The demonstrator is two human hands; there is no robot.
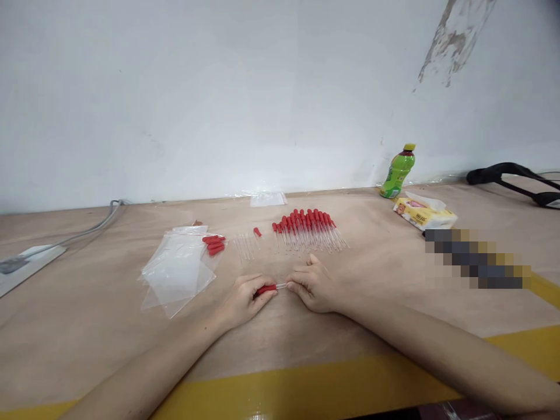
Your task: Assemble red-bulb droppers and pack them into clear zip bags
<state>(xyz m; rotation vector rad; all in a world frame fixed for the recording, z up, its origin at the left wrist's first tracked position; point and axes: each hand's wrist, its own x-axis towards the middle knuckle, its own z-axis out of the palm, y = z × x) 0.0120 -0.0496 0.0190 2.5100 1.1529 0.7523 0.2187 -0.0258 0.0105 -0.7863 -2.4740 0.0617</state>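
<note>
Between finger and thumb, my left hand [251,298] holds a red rubber bulb [268,289]. A thin clear glass tube [280,286] sticks out of the bulb's right end, and my right hand [314,286] pinches its other end. Beyond my hands lies a row of several red-capped droppers [308,224], tubes toward me. One capped dropper [257,232] lies apart to their left, beside several bare glass tubes [245,246]. Loose red bulbs [214,245] rest on the right edge of some clear plastic bags [177,265].
A green bottle [398,172] and a yellow tissue pack [424,213] stand at the back right. Behind them is a black frame-like object [511,175]. A grey cable [91,230] runs along the left. Yellow tape [271,388] marks the near edge.
</note>
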